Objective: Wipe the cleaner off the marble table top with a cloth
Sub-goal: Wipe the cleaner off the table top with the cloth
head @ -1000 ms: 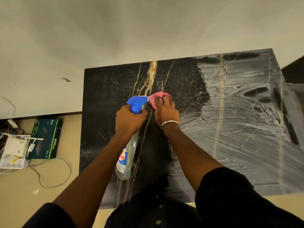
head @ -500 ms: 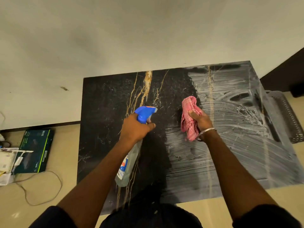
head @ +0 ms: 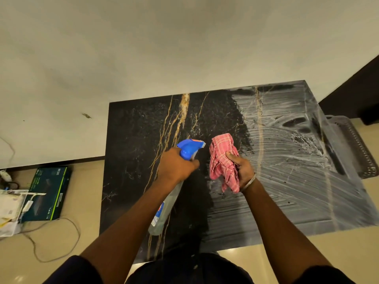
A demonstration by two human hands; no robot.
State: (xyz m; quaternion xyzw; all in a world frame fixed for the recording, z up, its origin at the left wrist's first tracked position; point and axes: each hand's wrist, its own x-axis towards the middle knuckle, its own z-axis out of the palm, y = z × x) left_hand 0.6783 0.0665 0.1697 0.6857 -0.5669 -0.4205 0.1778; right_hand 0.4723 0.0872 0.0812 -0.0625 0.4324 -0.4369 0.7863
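Right hand [head: 243, 169] grips cloth [head: 222, 162] bunched, fingers [head: 232, 155] curled round it, over mid-counter [head: 133, 140]; contact with the surface unclear. Cloth's long axis runs near–far. White cleaner [head: 297, 181] film covers the right half, starting just right of this hand. Left half dark, looks clean. Left hand [head: 176, 167] grips bottle [head: 164, 212]. Right hand nearer the film.

The person wears a black top [head: 184, 270] with short sleeves [head: 75, 271], forearms bare. A thin silver bangle [head: 249, 182] rings the wrist just behind the right hand [head: 242, 168]
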